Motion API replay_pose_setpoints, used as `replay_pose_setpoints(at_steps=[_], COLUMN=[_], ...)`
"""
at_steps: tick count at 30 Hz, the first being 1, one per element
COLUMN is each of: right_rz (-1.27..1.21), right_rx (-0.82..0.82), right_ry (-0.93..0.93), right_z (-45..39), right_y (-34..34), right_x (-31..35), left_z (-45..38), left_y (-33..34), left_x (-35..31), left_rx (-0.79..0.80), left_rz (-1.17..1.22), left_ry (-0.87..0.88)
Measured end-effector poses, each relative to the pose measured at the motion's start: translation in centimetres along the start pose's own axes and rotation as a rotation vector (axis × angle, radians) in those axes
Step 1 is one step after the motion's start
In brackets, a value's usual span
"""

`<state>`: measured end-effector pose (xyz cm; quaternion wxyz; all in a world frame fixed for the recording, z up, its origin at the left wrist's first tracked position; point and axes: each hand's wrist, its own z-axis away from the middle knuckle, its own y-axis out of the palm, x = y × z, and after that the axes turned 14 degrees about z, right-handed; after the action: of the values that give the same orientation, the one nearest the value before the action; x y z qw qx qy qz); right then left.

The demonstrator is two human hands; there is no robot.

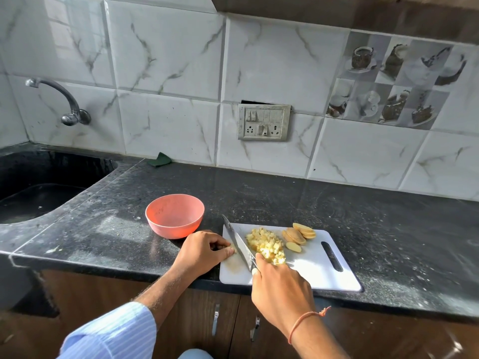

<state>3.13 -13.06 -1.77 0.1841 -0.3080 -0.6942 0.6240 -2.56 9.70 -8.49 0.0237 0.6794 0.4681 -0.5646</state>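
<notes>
Both hands work on the white cutting board [318,270]. My right hand [281,286] grips the knife [237,239], with the blade tilted and its tip pointing away from me. My left hand [204,248], just left of the blade, curls its fingers on a small pale potato piece [232,246], which is mostly hidden. A heap of diced potato [267,244] lies right of the blade and touches my right knuckles. A few slices [298,235] lie farther right. Beyond the left hand a pink bowl [175,216] stands on the dark counter [375,229].
</notes>
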Motion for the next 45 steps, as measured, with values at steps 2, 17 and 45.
replay_pose_setpoints(at_steps=[2, 17, 45], right_rz=[-0.038, -0.068, -0.008], right_rx=[0.007, 0.037, 0.055], right_ry=[0.028, 0.009, -0.012], right_z=[-0.2, -1.4, -0.6], right_y=[0.0, -0.8, -0.4], right_x=[0.0, 2.2, 3.2], left_z=[0.0, -0.1, -0.2], left_y=[0.1, -0.4, -0.3], left_x=[0.0, 0.1, 0.3], left_rx=[-0.011, 0.016, 0.006], left_rz=[0.004, 0.027, 0.022], left_ry=[-0.021, -0.035, -0.058])
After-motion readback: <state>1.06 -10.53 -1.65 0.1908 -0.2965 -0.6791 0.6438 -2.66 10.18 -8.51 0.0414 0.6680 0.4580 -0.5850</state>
